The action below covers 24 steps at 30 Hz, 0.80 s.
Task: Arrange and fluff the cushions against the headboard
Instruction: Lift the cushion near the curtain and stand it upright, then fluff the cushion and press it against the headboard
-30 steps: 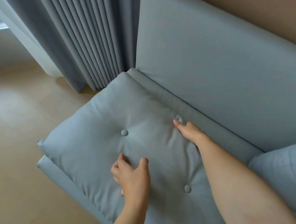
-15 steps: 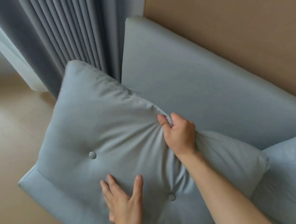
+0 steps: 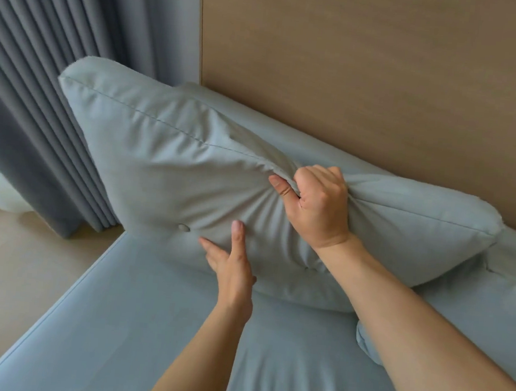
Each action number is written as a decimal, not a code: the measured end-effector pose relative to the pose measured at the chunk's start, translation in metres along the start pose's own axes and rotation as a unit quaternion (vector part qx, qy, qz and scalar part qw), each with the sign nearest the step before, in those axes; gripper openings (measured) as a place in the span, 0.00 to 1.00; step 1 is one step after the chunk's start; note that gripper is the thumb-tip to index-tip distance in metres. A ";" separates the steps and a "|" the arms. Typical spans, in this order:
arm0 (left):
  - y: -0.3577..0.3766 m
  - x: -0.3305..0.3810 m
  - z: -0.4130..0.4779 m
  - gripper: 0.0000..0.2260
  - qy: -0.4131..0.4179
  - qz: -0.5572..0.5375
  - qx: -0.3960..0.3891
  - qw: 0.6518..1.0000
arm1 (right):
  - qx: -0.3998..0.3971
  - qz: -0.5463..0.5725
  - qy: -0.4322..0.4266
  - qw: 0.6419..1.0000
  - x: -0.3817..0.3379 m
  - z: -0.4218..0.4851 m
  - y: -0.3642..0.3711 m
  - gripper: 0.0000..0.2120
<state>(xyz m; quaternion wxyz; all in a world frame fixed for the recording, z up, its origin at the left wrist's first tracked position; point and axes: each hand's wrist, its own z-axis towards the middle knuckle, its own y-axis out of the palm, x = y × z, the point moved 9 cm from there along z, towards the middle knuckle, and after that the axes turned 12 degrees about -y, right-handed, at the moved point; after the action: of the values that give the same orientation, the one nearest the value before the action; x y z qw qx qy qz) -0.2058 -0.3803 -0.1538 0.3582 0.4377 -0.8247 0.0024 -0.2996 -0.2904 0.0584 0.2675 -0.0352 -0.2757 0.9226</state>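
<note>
Pale blue cushion point(image 3: 165, 167) lifted off the bed point(image 3: 131, 318), standing tilted at the bed's head end near its left edge. Long axis running from the upper-left corner, up by the grey curtain point(image 3: 41, 80), down to the right corner above a second cushion point(image 3: 475, 311). Front face turned toward the camera, one covered button point(image 3: 183, 227) showing low on it, a seam line crossing the upper part. Lower edge touching or just clear of the bed; cannot tell which. Behind it, the padded blue headboard point(image 3: 287, 135) against a wood-toned wall panel point(image 3: 372, 74).

Right hand point(image 3: 320, 206) in a tight grip on a bunch of cushion fabric along the top seam, folds radiating from the fist. Left hand point(image 3: 232, 264) open, flat against the lower front face just right of the button, fingers spread, holding nothing.

Second cushion lying at the right, against the headboard, partly under the lifted one's right corner and partly hidden by the right forearm.

No brand, label or readable writing in view.
</note>
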 end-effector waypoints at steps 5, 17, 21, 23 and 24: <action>0.025 -0.017 0.047 0.51 -0.069 0.005 -0.042 0.997 | -0.134 -0.078 0.094 0.983 0.050 -0.059 0.046 0.20; 0.026 -0.015 0.101 0.48 -0.107 0.089 -0.025 0.990 | -0.289 -0.173 0.260 0.905 0.079 -0.086 0.075 0.18; 0.005 0.038 0.066 0.37 0.075 0.169 0.085 0.979 | -0.244 -0.170 0.338 0.893 0.050 -0.086 0.049 0.30; 0.008 0.085 0.025 0.35 0.248 0.259 0.135 0.924 | -0.142 -0.130 0.342 0.920 0.021 -0.090 0.018 0.26; 0.017 0.109 0.003 0.33 0.341 0.293 0.136 0.883 | -0.089 -0.093 0.365 0.922 0.008 -0.106 0.003 0.21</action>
<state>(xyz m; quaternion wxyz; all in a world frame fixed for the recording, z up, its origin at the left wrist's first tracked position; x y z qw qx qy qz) -0.2593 -0.4490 -0.0855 0.5370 0.1924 -0.7338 0.3690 -0.2857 -0.2368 -0.0322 0.4304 -0.3677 -0.2418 0.7881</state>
